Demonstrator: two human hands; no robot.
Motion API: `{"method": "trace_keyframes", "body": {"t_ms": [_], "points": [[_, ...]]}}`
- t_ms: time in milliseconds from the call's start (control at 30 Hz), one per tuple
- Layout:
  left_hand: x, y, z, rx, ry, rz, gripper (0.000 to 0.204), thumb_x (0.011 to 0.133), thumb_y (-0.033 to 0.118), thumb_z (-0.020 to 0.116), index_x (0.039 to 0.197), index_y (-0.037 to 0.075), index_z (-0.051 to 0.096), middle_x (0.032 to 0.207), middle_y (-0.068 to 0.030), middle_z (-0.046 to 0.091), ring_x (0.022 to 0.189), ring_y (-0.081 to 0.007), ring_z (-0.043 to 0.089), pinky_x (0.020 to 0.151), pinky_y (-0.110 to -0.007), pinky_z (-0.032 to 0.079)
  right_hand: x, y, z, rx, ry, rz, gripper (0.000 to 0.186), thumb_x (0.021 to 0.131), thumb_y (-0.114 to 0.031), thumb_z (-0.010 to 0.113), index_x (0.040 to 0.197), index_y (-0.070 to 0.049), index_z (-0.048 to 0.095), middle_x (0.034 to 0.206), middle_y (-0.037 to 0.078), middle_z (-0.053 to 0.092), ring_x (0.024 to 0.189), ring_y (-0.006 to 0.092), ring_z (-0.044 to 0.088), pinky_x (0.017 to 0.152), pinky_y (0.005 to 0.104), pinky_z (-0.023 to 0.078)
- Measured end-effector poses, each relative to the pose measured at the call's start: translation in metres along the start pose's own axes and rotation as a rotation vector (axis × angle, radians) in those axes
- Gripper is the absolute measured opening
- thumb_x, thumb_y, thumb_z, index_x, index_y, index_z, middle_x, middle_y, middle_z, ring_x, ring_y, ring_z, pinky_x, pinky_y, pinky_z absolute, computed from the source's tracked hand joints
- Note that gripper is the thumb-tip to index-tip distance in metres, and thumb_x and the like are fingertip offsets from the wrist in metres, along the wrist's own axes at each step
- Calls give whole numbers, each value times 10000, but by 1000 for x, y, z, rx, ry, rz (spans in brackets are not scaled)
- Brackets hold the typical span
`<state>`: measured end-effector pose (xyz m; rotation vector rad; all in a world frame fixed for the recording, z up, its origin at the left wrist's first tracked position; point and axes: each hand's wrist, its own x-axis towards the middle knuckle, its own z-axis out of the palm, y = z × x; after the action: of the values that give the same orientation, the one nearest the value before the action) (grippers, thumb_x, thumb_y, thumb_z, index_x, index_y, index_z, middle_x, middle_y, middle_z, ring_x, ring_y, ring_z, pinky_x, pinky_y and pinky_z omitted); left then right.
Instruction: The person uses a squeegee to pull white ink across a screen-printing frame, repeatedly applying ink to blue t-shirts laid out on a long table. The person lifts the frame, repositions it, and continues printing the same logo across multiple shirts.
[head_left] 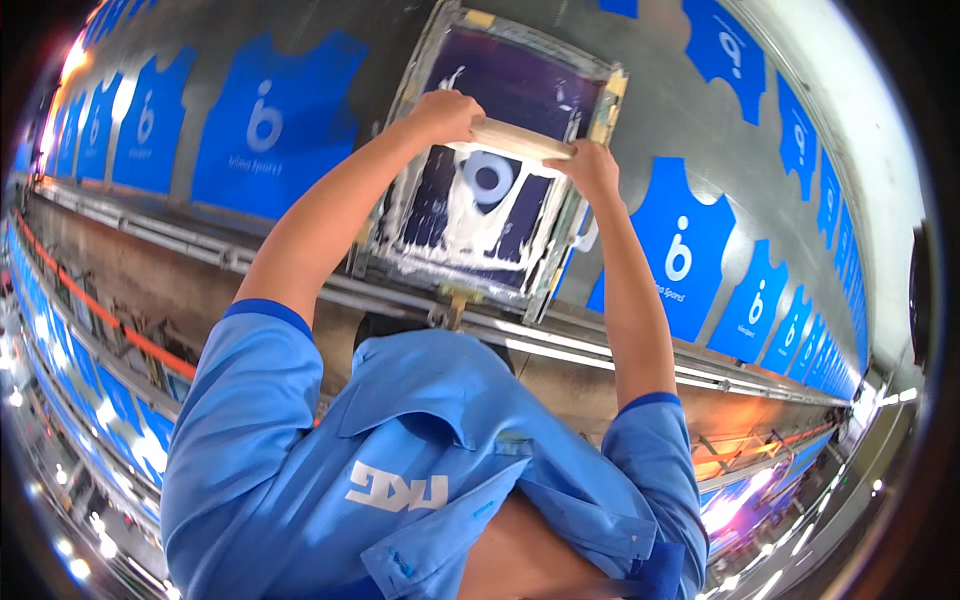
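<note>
Nearest the camera, along the lower edge of the frame, hangs the person's blue work shirt point(420, 480) with short sleeves and an open collar. From it both bare forearms run up toward the upper middle of the frame.

The left hand point(447, 113) is closed around the left end of a wooden squeegee point(520, 139), fingers wrapped over its handle. The right hand point(591, 166) is clamped on the right end of the same handle. The squeegee lies across the upper half of a printing screen point(500, 160), slightly tilted, its right end lower in the picture.

The screen is a rectangular metal frame with dark mesh, standing in the upper centre of the frame. White ink point(470, 220) is smeared over the lower part of the mesh, below the squeegee, around a round ring-shaped opening in the stencil.

The screen rests over a long grey table point(640, 120) that runs from the upper left to the lower right. Along it lie blue sleeveless shirts point(275, 125) in rows, each bearing a white printed mark; one point(685, 260) lies just beside the screen on the right. A metal rail point(200, 245) runs along the near edge of the table.
</note>
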<state>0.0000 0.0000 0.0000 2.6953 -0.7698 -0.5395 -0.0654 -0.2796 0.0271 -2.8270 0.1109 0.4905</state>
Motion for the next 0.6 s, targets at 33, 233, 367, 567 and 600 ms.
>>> {"method": "trace_keyframes", "body": {"t_ms": [33, 233, 367, 567, 600], "points": [[-16, 7, 5, -8, -22, -8, 304, 766, 304, 788, 1054, 206, 782, 1024, -81, 756, 972, -296, 715, 873, -437, 561, -17, -3, 6, -9, 1, 2, 464, 709, -482, 859, 1011, -137, 795, 930, 110, 752, 926, 314, 713, 818, 431, 560], [-105, 52, 56, -69, 47, 8, 235, 805, 215, 760, 1039, 230, 783, 963, -18, 739, 934, -263, 707, 853, -434, 563, -114, 10, 42, 134, 175, -155, 261, 725, -283, 864, 904, -111, 788, 920, 81, 726, 937, 296, 681, 774, 442, 548], [-133, 44, 76, -58, -18, 25, 253, 807, 265, 771, 1055, 219, 760, 978, -14, 721, 989, -249, 686, 866, -432, 554, -130, 8, 78, 160, 141, -198, 263, 728, -301, 858, 903, -123, 776, 906, 68, 724, 935, 294, 680, 777, 426, 551], [-100, 29, 78, -47, 164, 124, 393, 832, 513, 734, 1002, 159, 722, 941, -36, 710, 956, -275, 678, 791, -433, 525, -94, -2, 59, 114, 65, -276, 322, 784, -391, 823, 915, -109, 738, 901, 59, 726, 951, 283, 674, 770, 421, 552], [-85, 33, 74, -138, 80, 41, 488, 815, 601, 709, 961, 136, 711, 859, -73, 715, 879, -308, 693, 774, -452, 529, -83, 2, 62, 160, 58, -256, 414, 791, -478, 804, 900, -86, 727, 865, 90, 725, 891, 297, 682, 754, 434, 542]]}}
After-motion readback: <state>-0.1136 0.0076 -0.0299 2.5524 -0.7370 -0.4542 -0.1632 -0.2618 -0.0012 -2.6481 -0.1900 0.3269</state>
